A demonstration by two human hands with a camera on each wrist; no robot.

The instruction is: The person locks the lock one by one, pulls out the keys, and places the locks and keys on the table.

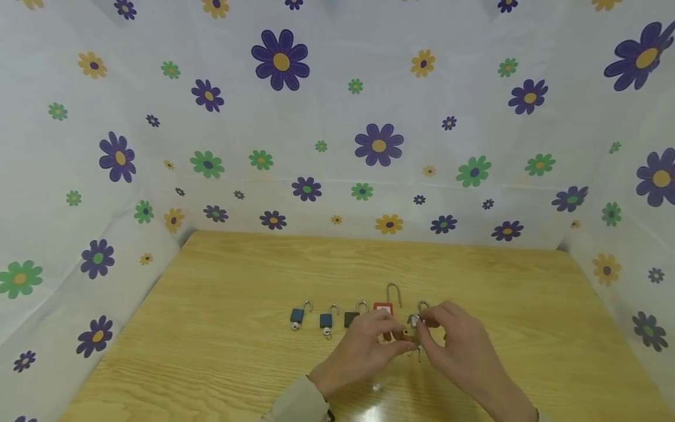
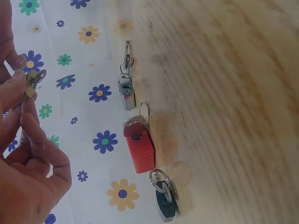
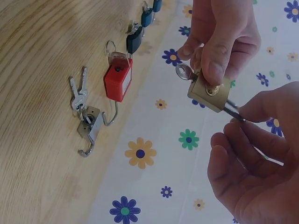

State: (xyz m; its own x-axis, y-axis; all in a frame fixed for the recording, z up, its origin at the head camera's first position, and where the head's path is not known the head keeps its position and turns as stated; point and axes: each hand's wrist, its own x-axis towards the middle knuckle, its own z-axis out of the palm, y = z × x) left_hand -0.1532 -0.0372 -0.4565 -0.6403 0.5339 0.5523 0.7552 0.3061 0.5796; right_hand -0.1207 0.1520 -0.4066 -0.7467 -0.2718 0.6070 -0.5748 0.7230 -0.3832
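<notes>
A brass padlock (image 3: pixel 208 95) is held up between both hands, above the table. My left hand (image 1: pixel 364 346) grips its body with the thumb across the face. At the shackle (image 3: pixel 232 110), the thumb and a finger of my right hand (image 1: pixel 464 346) pinch the end. A key (image 3: pixel 185 72) sticks out of the padlock's bottom. Behind the hands lies a silver padlock (image 3: pixel 91 126) with its shackle open and keys (image 3: pixel 79 96) on a ring. Beside it lies a red padlock (image 1: pixel 383 307) with a long open shackle, partly hidden by my left hand in the head view.
Farther left in the same row lie a black padlock (image 1: pixel 351 319) and two blue padlocks, one nearer (image 1: pixel 326 320) and one at the end (image 1: pixel 297 316), all with raised shackles. They rest on a wooden table (image 1: pixel 211 328). A flowered cloth (image 1: pixel 327 117) encloses the back and sides.
</notes>
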